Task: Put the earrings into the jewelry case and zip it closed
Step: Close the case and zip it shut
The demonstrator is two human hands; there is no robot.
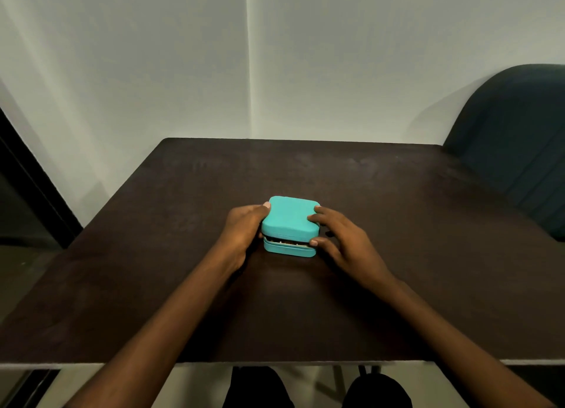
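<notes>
On the dark tabletop (397,224), the teal jewelry case (289,224) is sitting nearly closed, lid gaping; left hand (244,230) and right hand (342,239) are gripping its sides. Earrings unseen, probably inside; zipping is remaining.

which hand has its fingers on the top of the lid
The right hand: one of its fingers lies on the top of the teal jewelry case lid. The left hand only grips the case's side.
</notes>
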